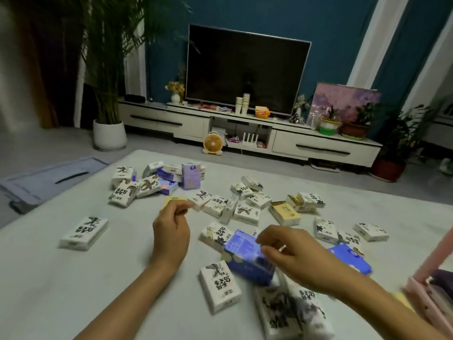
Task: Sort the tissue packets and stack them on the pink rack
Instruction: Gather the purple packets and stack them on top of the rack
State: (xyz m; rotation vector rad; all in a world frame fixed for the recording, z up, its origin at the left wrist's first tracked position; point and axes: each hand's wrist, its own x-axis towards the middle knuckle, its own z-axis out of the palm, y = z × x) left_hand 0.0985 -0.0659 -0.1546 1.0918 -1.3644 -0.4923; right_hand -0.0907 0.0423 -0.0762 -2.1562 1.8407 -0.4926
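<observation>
Head view: both hands among scattered tissue packets

Right hand has its grip curled around a blue packet just above the white table. Left hand curls its fingers beside a yellow packet; whether that grip holds it, I cannot tell. Pink rack sits at the right edge.

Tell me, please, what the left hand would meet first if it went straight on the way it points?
Most likely the yellow packet lying just beyond the curled fingertips of the left hand; they are so close that I cannot tell whether they already touch it.
</observation>
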